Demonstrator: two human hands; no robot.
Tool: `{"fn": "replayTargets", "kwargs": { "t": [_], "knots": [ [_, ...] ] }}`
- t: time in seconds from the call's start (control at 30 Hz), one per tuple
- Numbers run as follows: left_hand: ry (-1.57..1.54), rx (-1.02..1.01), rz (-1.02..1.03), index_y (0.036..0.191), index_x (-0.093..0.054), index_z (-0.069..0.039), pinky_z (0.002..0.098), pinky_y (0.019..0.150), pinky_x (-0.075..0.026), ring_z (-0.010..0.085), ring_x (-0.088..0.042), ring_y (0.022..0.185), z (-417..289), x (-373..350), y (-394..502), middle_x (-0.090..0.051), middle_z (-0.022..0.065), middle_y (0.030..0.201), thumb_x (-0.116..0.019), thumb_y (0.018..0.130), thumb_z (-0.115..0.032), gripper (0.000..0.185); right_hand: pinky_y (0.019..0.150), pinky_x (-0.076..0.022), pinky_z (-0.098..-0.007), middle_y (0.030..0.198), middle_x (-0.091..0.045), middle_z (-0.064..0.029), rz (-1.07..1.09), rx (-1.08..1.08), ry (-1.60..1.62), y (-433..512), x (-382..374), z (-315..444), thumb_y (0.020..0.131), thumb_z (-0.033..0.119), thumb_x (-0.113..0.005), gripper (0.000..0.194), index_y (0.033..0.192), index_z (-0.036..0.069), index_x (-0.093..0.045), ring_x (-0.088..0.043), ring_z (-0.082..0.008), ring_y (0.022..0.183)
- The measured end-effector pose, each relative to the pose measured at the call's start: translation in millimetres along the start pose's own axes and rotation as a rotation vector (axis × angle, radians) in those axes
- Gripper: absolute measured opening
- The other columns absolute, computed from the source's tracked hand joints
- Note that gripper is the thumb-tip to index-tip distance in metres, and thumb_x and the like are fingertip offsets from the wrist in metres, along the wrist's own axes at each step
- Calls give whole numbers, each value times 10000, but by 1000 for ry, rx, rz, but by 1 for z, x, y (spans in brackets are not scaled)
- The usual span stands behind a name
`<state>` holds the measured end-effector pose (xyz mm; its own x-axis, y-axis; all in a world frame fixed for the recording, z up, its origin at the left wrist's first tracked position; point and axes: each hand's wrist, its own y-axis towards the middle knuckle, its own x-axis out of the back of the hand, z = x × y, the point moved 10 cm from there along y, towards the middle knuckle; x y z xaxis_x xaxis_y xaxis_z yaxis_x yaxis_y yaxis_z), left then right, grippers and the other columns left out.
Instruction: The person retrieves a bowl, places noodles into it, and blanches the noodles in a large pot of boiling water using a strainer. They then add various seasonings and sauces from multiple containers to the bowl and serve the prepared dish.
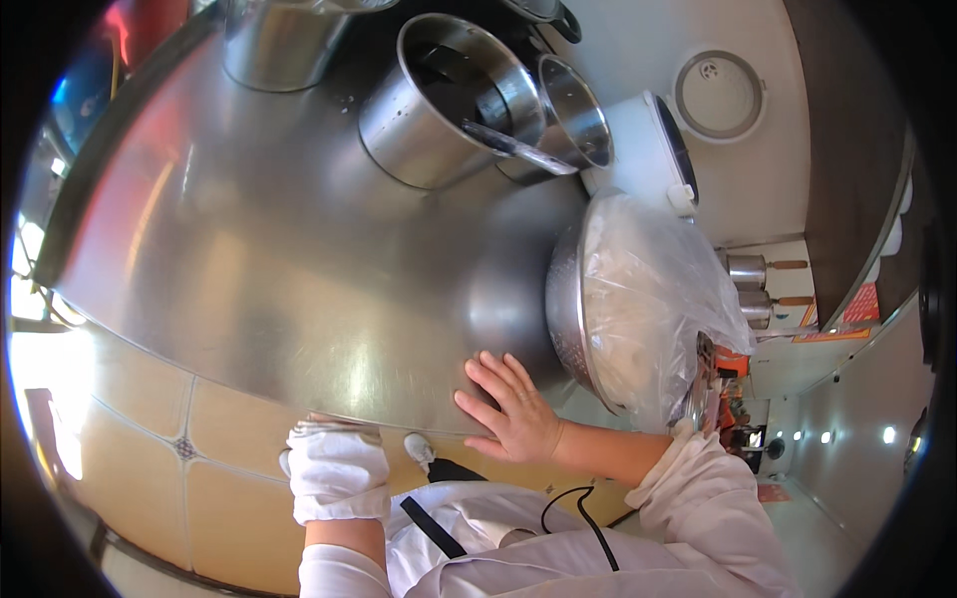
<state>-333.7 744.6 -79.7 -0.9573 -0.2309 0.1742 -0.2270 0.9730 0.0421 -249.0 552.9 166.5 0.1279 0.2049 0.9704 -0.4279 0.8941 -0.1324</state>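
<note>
My right hand [512, 415] rests palm down at the front edge of a stainless steel worktop [299, 276], fingers spread and nothing in it. Just beyond it stands a large metal bowl [568, 306] under a clear plastic sheet [665, 261]; a pale mass shows through, perhaps dough. White cloth [338, 467] covers my left hand [321, 417] at the worktop's edge, further left. Only a sliver of skin shows there, so its fingers are hidden. Whether the cloth is held or is part of the sleeve, I cannot tell.
A steel pot [419, 142] holds dark contents, with a utensil handle [523, 149] across its rim. Behind it are another steel pot [576, 112] and a white appliance [635, 149] with a dark lid. A third metal pot [284, 48] stands at the far left.
</note>
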Motion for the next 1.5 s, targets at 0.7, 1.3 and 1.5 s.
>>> {"fn": "replayTargets", "kwargs": {
  "t": [0.7, 1.3, 1.5],
  "knots": [
    [395, 232, 656, 673, -541, 7, 280, 420, -437, 112, -539, 415, -224, 204, -285, -527, 65, 461, -525, 851, -124, 221, 1010, -325, -444, 1274, -445, -180, -407, 280, 533, -133, 102, 31, 837, 251, -596, 383, 1148, 35, -540, -412, -336, 1202],
    [283, 223, 1189, 750, -541, 24, 326, 435, -463, 210, -596, 478, -315, -245, -454, -578, 112, 575, -538, 861, -230, 278, 863, -419, -278, 1040, -582, -105, -1125, -605, 949, -460, 141, -197, 912, -16, -403, 200, 1033, -7, -562, -559, -183, 956],
    [585, -654, 666, 826, -510, -58, 437, 589, -469, 352, -588, 696, -447, -163, -371, -587, 144, 758, -592, 806, -214, 178, 823, -457, -335, 1010, -580, -158, -913, -328, 594, -376, 178, -203, 805, -61, -463, 240, 1018, -6, -560, -573, -301, 932]
  ]
}}
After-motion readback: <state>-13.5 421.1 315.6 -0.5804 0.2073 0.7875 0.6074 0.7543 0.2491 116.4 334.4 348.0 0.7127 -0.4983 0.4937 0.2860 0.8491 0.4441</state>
